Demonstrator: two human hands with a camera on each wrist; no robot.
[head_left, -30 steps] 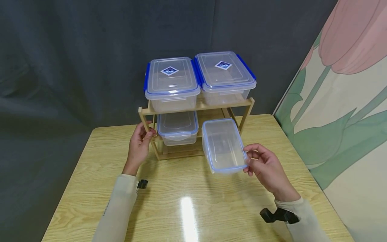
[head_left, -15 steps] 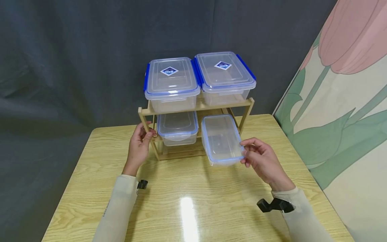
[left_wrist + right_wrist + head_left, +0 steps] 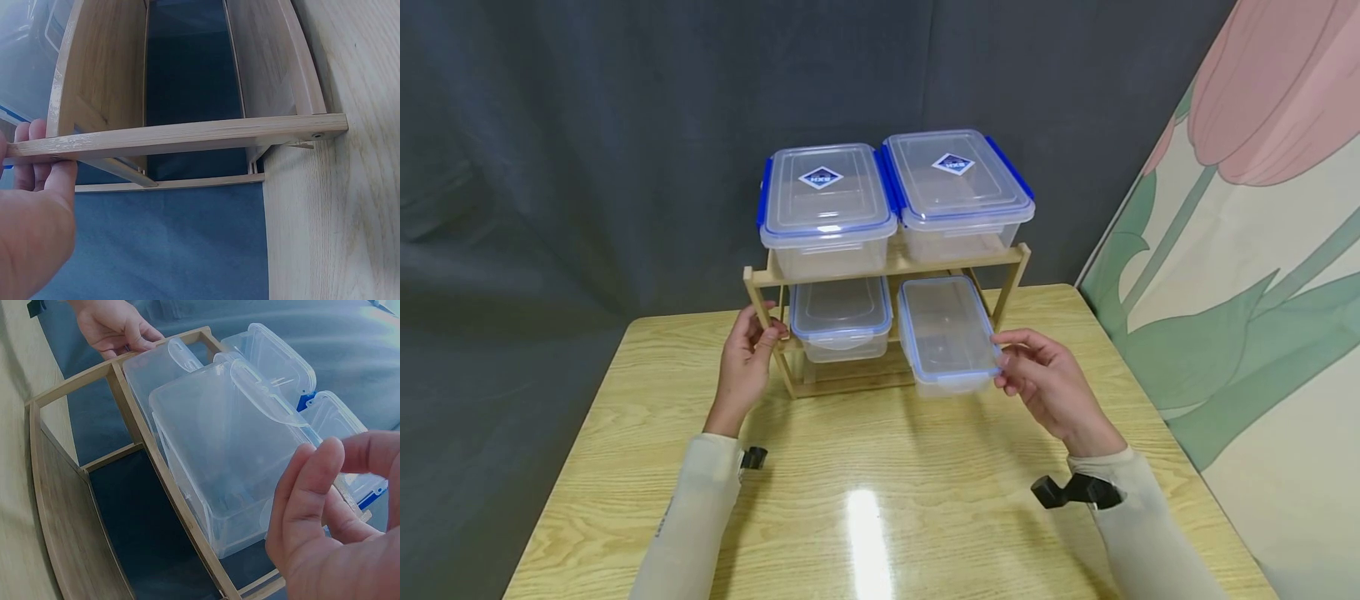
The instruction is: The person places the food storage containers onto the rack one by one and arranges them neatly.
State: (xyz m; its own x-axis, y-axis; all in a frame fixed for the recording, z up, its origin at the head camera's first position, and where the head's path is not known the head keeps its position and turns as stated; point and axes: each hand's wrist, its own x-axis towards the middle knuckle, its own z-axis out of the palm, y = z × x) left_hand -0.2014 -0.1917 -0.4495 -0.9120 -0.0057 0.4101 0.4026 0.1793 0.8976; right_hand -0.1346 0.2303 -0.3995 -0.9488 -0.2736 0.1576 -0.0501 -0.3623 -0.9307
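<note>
A clear plastic food container [image 3: 947, 329] with a light-blue-rimmed lid sits partly inside the right half of the wooden rack's middle shelf, its front end jutting out. My right hand [image 3: 1048, 383] pinches its right edge near the front corner. On the left side, my left hand [image 3: 748, 354] grips the front left post of the wooden rack [image 3: 887, 265]; the left wrist view shows its fingers and thumb around the wooden bar [image 3: 181, 137]. Beside the held container, a matching container [image 3: 841, 317] rests on the same shelf.
Two larger containers with dark-blue clips, a left one [image 3: 827, 196] and a right one [image 3: 958, 179], stand side by side on the top shelf. The rack stands on a wood-grain table [image 3: 820, 492] before a dark curtain [image 3: 662, 150]. A tulip-patterned cloth [image 3: 1247, 250] hangs at right.
My right hand has pushed the container back and farther into the rack, its front end levelling. The left hand has stayed on the post.
</note>
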